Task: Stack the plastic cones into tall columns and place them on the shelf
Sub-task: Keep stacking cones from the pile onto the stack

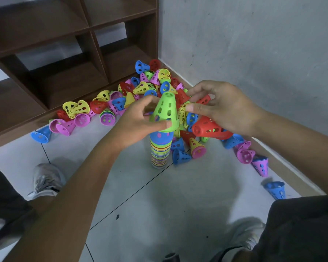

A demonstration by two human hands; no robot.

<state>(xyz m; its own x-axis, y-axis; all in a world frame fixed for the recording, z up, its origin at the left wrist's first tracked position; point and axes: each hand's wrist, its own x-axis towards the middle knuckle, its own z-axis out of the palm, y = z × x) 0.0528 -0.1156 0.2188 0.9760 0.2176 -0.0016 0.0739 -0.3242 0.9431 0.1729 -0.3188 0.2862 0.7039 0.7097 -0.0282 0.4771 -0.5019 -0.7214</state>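
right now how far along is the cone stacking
Done: one tall striped column stands on the floor. In hand: the left hand holds a green cone at the column's top; the right hand holds a red cone. Left: a big loose pile of cones remains on the floor, and the shelf compartments in view hold no columns.

Bare room corner, perhaps a storeroom or plain home room, grey plaster wall [254,44] on the right, pale tiled floor [159,205] with dark grout, dark wooden cubby shelf [45,53] far left, loose plastic cones [140,87] heaped in the corner
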